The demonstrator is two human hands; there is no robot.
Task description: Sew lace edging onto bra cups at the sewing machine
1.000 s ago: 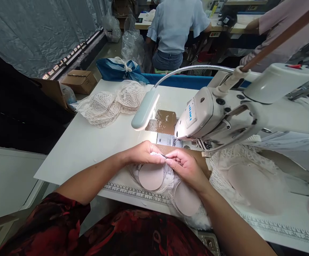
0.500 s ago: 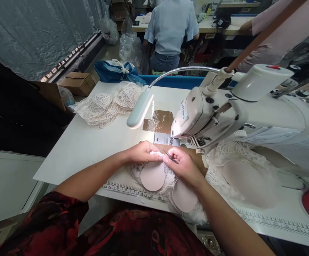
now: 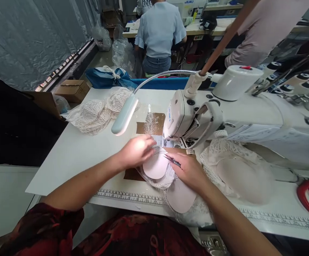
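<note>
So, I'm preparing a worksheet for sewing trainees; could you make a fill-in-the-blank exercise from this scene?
The ____ hand holds the dark pointed tool.
The blue letters on the nearest sewing machine spell ____.
The lamp is switched ____.
The looped handles on the far right are ____.
Missing words: right; JUKI; on; red.

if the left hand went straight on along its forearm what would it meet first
Probably the head of the JUKI sewing machine, at its lower end, up and right of the left hand. Depth is unclear, so the hand might pass underneath instead.
</note>
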